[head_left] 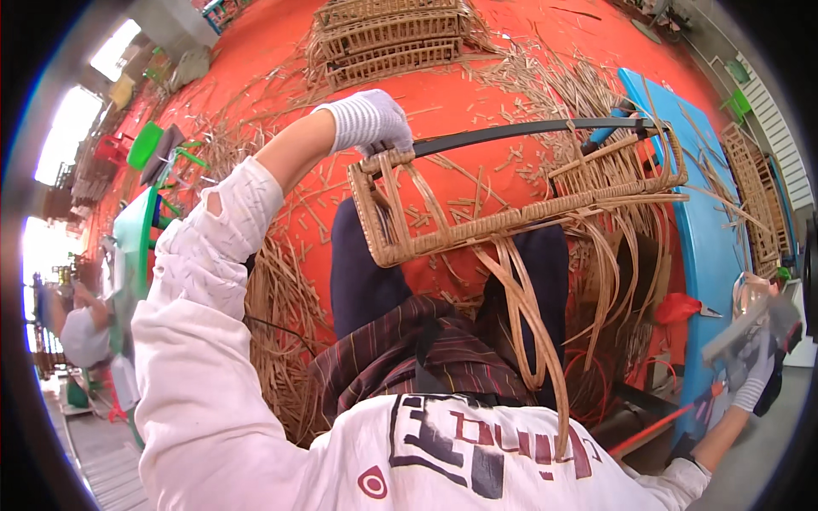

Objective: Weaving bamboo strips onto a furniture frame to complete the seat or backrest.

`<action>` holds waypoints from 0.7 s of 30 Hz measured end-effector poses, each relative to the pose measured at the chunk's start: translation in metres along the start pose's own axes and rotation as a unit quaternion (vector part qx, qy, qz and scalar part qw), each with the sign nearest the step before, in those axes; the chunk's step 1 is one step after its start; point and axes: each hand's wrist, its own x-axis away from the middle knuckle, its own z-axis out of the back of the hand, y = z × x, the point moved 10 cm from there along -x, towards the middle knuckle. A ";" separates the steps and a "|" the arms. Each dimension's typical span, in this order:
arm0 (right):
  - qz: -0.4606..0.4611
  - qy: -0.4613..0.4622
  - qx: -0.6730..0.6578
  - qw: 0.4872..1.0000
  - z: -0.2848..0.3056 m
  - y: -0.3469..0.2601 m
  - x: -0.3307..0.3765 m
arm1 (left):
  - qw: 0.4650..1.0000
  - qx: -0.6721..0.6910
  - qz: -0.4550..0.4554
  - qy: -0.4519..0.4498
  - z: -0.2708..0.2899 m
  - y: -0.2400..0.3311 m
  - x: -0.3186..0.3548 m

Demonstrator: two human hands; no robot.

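The left hand (pixel 372 122), gloved white, grips one end of a half-woven wicker frame (pixel 511 200) held over the person's lap: tan cane wound round a long rectangular rim, loose strips hanging below. The gloved right hand (pixel 754 375) is closed around a tool (pixel 743 328), far right. Three finished baskets (pixel 388 38) sit stacked on the red floor (pixel 477 94).

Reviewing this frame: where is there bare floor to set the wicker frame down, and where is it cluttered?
The barest patch of orange floor lies between the gloved left hand and the stacked wicker baskets; only scattered cane bits there. It is crowded under the wicker frame, in the cane pile by the left knee, and among loose strands near the blue board.
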 end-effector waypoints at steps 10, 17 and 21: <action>0.079 -0.369 -0.065 0.924 -0.342 -0.205 0.204 | 0.998 -0.059 0.014 0.013 -0.002 0.000 -0.014; 0.011 -0.513 0.019 0.858 -0.456 -0.229 0.275 | 0.998 -0.054 -0.021 0.001 -0.002 0.011 -0.017; 0.017 -0.531 0.028 0.847 -0.486 -0.225 0.278 | 0.999 -0.034 -0.009 0.002 -0.001 0.013 -0.013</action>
